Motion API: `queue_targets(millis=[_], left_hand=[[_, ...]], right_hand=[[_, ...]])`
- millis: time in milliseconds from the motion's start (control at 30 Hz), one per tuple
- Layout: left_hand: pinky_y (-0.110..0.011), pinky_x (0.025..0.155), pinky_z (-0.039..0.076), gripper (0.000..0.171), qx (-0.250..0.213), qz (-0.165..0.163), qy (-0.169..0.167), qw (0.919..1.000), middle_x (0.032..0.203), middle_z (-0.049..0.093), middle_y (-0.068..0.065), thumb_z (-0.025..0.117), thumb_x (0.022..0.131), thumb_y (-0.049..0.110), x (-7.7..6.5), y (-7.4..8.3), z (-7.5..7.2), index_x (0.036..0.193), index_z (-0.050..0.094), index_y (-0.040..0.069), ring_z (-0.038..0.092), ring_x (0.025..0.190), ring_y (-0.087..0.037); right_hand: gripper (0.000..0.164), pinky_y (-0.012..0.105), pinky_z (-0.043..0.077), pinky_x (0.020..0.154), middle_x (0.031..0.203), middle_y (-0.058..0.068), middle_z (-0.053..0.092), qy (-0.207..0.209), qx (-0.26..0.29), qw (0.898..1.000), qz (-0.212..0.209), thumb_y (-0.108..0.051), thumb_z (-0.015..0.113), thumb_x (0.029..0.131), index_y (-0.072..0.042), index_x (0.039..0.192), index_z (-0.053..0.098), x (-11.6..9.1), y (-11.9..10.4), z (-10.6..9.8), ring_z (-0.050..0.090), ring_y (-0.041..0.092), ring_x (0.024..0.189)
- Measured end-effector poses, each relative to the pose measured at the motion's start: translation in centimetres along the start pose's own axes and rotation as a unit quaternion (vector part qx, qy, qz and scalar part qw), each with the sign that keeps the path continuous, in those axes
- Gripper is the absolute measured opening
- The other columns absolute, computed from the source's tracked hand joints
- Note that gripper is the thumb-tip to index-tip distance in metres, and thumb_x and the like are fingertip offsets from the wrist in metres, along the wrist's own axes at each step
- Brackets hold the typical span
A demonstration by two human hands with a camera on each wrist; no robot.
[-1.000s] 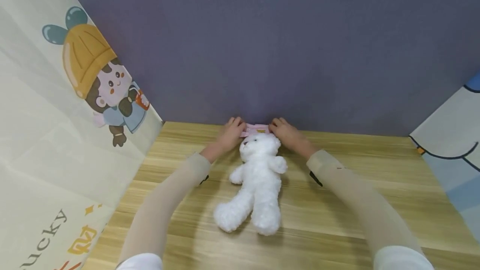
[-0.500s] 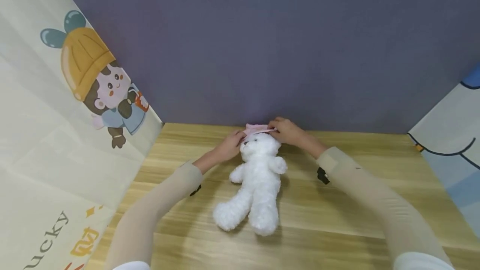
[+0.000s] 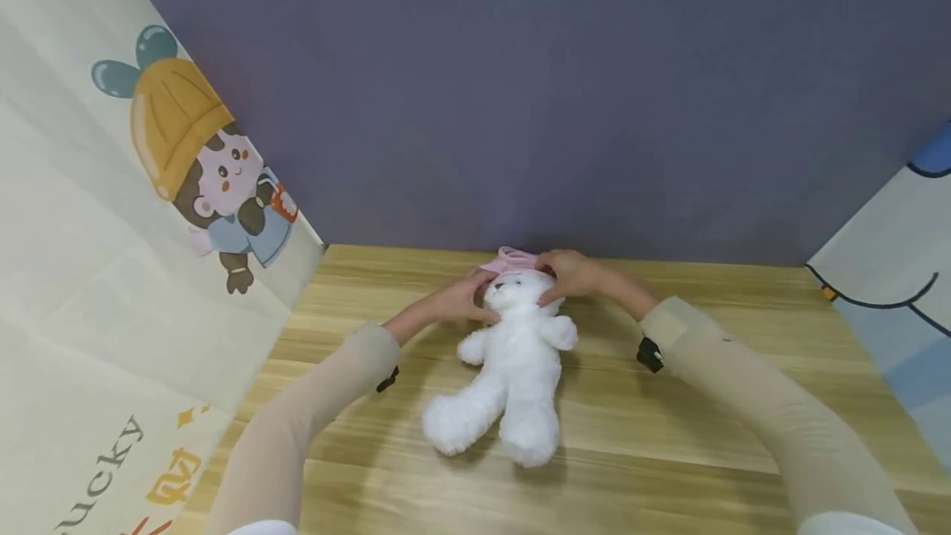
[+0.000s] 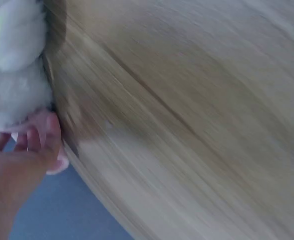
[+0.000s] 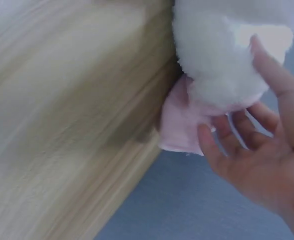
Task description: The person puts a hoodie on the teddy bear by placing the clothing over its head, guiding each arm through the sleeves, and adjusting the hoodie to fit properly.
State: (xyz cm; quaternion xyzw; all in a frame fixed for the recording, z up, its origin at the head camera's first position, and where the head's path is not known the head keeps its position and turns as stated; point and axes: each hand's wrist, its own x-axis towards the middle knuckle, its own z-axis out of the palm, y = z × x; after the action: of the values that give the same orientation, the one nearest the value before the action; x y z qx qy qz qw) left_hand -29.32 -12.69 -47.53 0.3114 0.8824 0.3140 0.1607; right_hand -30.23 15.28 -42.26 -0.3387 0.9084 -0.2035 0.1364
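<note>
A white plush teddy bear lies on its back, its head toward the dark upright panel. A pink cloth hat sits over the top of its head. My left hand grips the hat's left side, its thumb against the bear's cheek. On the other side my right hand has its fingers on the hat and its thumb on the bear's face. The right wrist view shows curled fingers touching the pink cloth. In the left wrist view, fingertips press the hat's edge.
The wooden tabletop ends at a dark grey panel just behind the hat. A printed cream curtain hangs along the left, and another printed cloth lines the right. A small black device sits under the right wrist.
Both hands have come down from the hat's upper edge to the sides of the bear's head, thumbs now on its face. The hat sits lower, and the bear's head has shifted slightly right.
</note>
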Motion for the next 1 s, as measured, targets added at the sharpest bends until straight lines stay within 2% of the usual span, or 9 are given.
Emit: queue_targets(millis=[100, 200, 300, 433, 567, 667, 733, 833, 1000], left_hand=[[-0.042, 0.101, 0.045, 0.083, 0.029, -0.004, 0.037, 0.9989, 0.135, 0.048, -0.012, 0.083, 0.083, 0.046, 0.3, 0.6, 0.4, 0.144, 0.045, 0.005, 0.048, 0.120, -0.025], [-0.039, 0.094, 0.043, 0.067, 0.063, -0.009, 0.079, 0.9948, 0.110, 0.056, -0.006, 0.087, 0.078, 0.047, 0.6, 1.5, 0.7, 0.120, 0.055, 0.005, 0.050, 0.100, -0.021], [-0.031, 0.079, 0.042, 0.053, 0.097, -0.010, 0.118, 0.9882, 0.086, 0.052, 0.000, 0.089, 0.076, 0.045, 0.8, 2.3, 1.1, 0.095, 0.054, 0.010, 0.046, 0.079, -0.014], [-0.024, 0.058, 0.036, 0.051, 0.147, 0.024, 0.149, 0.9777, 0.073, 0.042, 0.003, 0.086, 0.077, 0.047, 1.0, 3.0, 1.5, 0.081, 0.047, 0.014, 0.039, 0.066, -0.009], [-0.022, 0.059, 0.034, 0.044, 0.122, 0.050, 0.139, 0.9815, 0.075, 0.045, 0.002, 0.084, 0.083, 0.041, 0.4, 3.0, 1.5, 0.086, 0.050, 0.012, 0.040, 0.067, -0.009], [-0.026, 0.071, 0.046, 0.038, 0.076, 0.060, 0.116, 0.9885, 0.090, 0.057, -0.004, 0.085, 0.084, 0.025, -0.3, 2.5, 1.0, 0.103, 0.059, 0.005, 0.053, 0.080, -0.014], [-0.030, 0.080, 0.051, 0.043, 0.074, 0.068, 0.109, 0.9889, 0.103, 0.061, -0.008, 0.085, 0.083, 0.017, -0.5, 2.2, 0.9, 0.115, 0.059, 0.002, 0.058, 0.091, -0.018], [-0.036, 0.090, 0.052, 0.050, 0.108, 0.081, 0.124, 0.9830, 0.111, 0.061, -0.012, 0.086, 0.078, 0.013, -0.2, 2.2, 1.2, 0.117, 0.059, -0.001, 0.058, 0.101, -0.023], [-0.033, 0.082, 0.050, 0.043, 0.140, 0.075, 0.163, 0.9737, 0.101, 0.059, -0.007, 0.085, 0.073, 0.011, 0.4, 2.4, 2.2, 0.105, 0.058, 0.003, 0.054, 0.094, -0.020]], right_hand=[[0.042, 0.035, 0.047, 0.073, 0.090, 0.004, 0.061, 0.040, -0.007, 0.999, 0.007, -0.025, 0.086, 0.083, -0.002, 0.111, 0.064, -0.3, 0.2, 1.0, 0.054, 0.018, 0.080], [0.034, 0.033, 0.045, 0.067, 0.080, 0.001, 0.058, 0.080, -0.016, 0.997, -0.004, -0.018, 0.087, 0.081, -0.004, 0.103, 0.065, -0.6, 0.3, 1.9, 0.051, 0.015, 0.072], [0.026, 0.033, 0.045, 0.065, 0.075, 0.000, 0.057, 0.133, -0.033, 0.990, -0.032, -0.007, 0.086, 0.079, -0.004, 0.096, 0.066, -0.7, 0.3, 2.8, 0.050, 0.014, 0.070], [0.020, 0.036, 0.044, 0.070, 0.073, 0.000, 0.054, 0.188, -0.048, 0.978, -0.073, 0.006, 0.075, 0.078, -0.006, 0.090, 0.064, -0.7, 0.5, 3.5, 0.048, 0.015, 0.069], [0.020, 0.033, 0.040, 0.068, 0.074, 0.002, 0.051, 0.166, -0.015, 0.981, -0.097, 0.002, 0.072, 0.081, -0.006, 0.095, 0.060, -1.0, 1.4, 3.4, 0.045, 0.014, 0.069], [0.024, 0.032, 0.044, 0.070, 0.083, 0.004, 0.057, 0.106, 0.037, 0.990, -0.081, -0.013, 0.074, 0.089, -0.005, 0.107, 0.060, -1.6, 1.6, 2.4, 0.051, 0.015, 0.076], [0.032, 0.032, 0.046, 0.072, 0.088, 0.005, 0.058, 0.073, 0.056, 0.994, -0.061, -0.025, 0.074, 0.094, -0.004, 0.114, 0.058, -2.0, 1.2, 1.6, 0.053, 0.016, 0.080], [0.039, 0.032, 0.046, 0.071, 0.089, 0.004, 0.058, 0.055, 0.046, 0.997, -0.031, -0.038, 0.070, 0.096, -0.006, 0.115, 0.058, -2.0, 0.4, 0.8, 0.053, 0.015, 0.078], [0.038, 0.028, 0.042, 0.063, 0.076, -0.002, 0.054, 0.084, -0.007, 0.996, -0.020, -0.045, 0.070, 0.094, -0.009, 0.102, 0.063, -1.3, 0.0, 1.0, 0.047, 0.010, 0.066]])
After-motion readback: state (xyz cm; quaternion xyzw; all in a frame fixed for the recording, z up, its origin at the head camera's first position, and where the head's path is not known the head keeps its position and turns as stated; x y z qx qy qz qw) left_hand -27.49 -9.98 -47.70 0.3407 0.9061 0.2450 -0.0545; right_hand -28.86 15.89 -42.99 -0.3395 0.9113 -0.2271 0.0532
